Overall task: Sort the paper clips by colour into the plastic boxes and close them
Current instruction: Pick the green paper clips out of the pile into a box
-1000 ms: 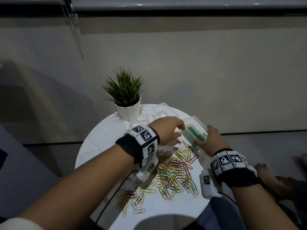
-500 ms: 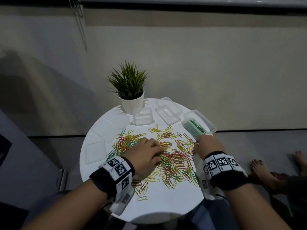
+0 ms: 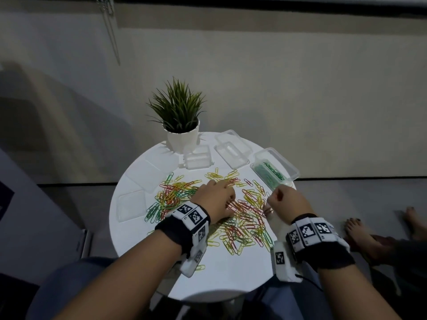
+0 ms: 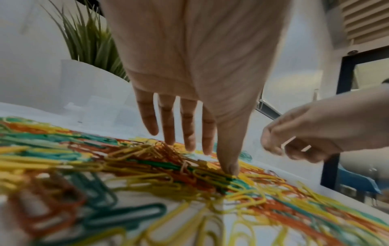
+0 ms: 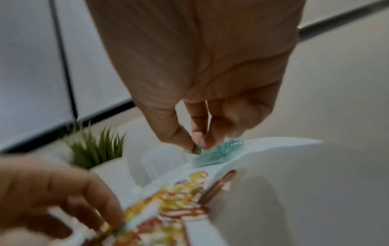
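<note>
Right now I count one green clip (image 5: 194,148) pinched in my right hand (image 3: 285,203), just short of the green-filled box (image 3: 273,169); only the right wrist view shows it. My left hand (image 3: 216,199), fingers straight, touches the mixed pile (image 3: 242,218). Three boxes (image 3: 198,160) stand beyond.

Dim head view, blurred wrist views.

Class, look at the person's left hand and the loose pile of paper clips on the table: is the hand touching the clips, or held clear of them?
Touching. In the left wrist view the left hand reaches down with straight fingers, and its thumb tip presses onto the paper clips.
</note>
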Action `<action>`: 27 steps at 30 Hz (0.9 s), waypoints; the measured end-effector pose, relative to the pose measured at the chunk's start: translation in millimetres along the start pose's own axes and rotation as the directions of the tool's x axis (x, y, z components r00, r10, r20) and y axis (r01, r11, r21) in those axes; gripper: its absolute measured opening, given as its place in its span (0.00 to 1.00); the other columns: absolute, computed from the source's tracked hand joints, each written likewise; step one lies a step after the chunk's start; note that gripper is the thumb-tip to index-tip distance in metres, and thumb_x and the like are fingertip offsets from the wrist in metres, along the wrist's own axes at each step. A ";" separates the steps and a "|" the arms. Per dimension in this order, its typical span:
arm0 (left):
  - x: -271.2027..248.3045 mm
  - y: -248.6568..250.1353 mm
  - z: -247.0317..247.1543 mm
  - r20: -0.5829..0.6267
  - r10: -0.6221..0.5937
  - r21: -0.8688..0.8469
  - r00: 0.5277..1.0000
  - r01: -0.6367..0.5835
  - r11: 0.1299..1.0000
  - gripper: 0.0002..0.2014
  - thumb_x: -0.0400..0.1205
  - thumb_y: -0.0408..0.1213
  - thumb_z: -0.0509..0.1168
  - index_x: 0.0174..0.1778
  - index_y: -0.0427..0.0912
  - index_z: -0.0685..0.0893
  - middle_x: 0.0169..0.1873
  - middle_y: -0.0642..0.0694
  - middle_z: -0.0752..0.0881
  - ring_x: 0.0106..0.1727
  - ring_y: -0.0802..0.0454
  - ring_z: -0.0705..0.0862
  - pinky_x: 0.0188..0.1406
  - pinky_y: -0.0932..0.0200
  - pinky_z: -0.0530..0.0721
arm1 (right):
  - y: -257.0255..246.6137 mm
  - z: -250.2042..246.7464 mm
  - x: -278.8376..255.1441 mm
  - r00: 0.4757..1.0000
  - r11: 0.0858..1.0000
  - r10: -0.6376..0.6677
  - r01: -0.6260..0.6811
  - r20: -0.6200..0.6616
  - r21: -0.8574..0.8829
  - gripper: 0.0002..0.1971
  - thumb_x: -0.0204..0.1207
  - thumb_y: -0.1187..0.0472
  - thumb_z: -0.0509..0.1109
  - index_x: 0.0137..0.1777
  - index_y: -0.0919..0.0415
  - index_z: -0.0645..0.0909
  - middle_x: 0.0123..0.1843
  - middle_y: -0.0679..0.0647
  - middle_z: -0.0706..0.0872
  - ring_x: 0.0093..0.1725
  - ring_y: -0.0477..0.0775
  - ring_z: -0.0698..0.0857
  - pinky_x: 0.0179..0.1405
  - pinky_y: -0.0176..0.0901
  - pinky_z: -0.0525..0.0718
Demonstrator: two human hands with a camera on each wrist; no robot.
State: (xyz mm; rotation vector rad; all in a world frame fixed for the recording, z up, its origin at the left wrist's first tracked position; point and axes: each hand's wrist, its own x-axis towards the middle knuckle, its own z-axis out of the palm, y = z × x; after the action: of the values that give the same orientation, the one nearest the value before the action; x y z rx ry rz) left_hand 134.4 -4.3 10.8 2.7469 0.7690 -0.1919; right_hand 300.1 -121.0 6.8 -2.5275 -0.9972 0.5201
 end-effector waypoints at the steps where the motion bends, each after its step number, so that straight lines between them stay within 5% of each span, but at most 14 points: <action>1: -1.8 -0.1 1.1 -0.022 0.037 -0.005 0.999 -0.037 0.999 0.21 0.79 0.52 0.68 0.68 0.53 0.77 0.68 0.50 0.73 0.69 0.47 0.70 0.67 0.49 0.72 | 3.8 -0.7 -2.9 0.999 0.990 -0.019 0.025 -0.043 0.138 0.07 0.75 0.62 0.65 0.36 0.56 0.76 0.37 0.54 0.85 0.41 0.58 0.84 0.42 0.43 0.80; 6: -9.2 11.0 15.9 0.025 0.245 0.030 0.969 -0.246 0.969 0.17 0.83 0.48 0.63 0.69 0.56 0.79 0.64 0.50 0.76 0.64 0.48 0.73 0.62 0.49 0.76 | 14.2 3.7 -12.6 1.000 0.715 0.026 -0.020 0.003 0.699 0.06 0.75 0.75 0.69 0.42 0.65 0.82 0.31 0.62 0.86 0.36 0.62 0.88 0.50 0.56 0.89; 10: -12.9 4.2 15.1 -0.028 0.168 -0.015 0.985 -0.168 0.986 0.14 0.85 0.46 0.61 0.65 0.54 0.83 0.66 0.52 0.77 0.66 0.48 0.75 0.68 0.48 0.73 | 15.3 6.4 -22.1 0.999 0.669 -0.010 -0.030 0.050 0.743 0.10 0.78 0.77 0.62 0.49 0.66 0.83 0.37 0.65 0.84 0.34 0.56 0.84 0.43 0.42 0.89; 14: -14.0 -5.4 14.4 -0.096 0.101 -0.033 0.990 -0.105 0.994 0.11 0.85 0.41 0.61 0.59 0.57 0.86 0.73 0.54 0.72 0.78 0.50 0.64 0.80 0.44 0.58 | 13.1 8.9 -25.3 0.993 0.705 0.024 -0.096 0.112 0.702 0.09 0.81 0.70 0.61 0.40 0.62 0.77 0.36 0.62 0.85 0.34 0.58 0.83 0.49 0.54 0.86; 16: -16.4 -8.8 13.4 -0.091 0.079 -0.040 0.993 -0.083 0.996 0.13 0.84 0.37 0.61 0.58 0.58 0.86 0.75 0.54 0.70 0.80 0.50 0.60 0.79 0.46 0.56 | 7.3 11.0 -25.5 0.990 0.756 -0.020 -0.076 0.139 0.650 0.07 0.79 0.68 0.62 0.40 0.60 0.76 0.37 0.60 0.84 0.34 0.57 0.82 0.48 0.56 0.86; 20: -25.4 -18.1 9.1 -0.108 0.065 -0.047 0.992 -0.070 0.996 0.16 0.84 0.33 0.60 0.57 0.58 0.87 0.76 0.53 0.69 0.79 0.50 0.60 0.76 0.47 0.62 | -10.6 18.0 -20.4 0.963 0.958 -0.232 0.202 0.138 0.204 0.01 0.77 0.63 0.67 0.45 0.57 0.79 0.41 0.49 0.82 0.38 0.46 0.78 0.35 0.35 0.74; 27: -40.3 -23.2 4.7 -0.182 0.042 -0.030 0.982 -0.049 0.998 0.11 0.83 0.39 0.63 0.55 0.58 0.87 0.64 0.55 0.74 0.69 0.52 0.67 0.67 0.52 0.70 | -37.1 24.6 -8.5 0.940 0.932 -0.248 0.298 0.233 -0.208 0.05 0.79 0.64 0.64 0.49 0.63 0.80 0.51 0.59 0.86 0.53 0.58 0.83 0.51 0.44 0.79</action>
State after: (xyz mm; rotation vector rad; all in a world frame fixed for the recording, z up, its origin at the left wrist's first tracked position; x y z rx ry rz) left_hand 87.7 -6.4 9.0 2.7731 0.7459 0.0813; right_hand 261.9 -96.7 4.5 -2.5127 -1.5493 0.6130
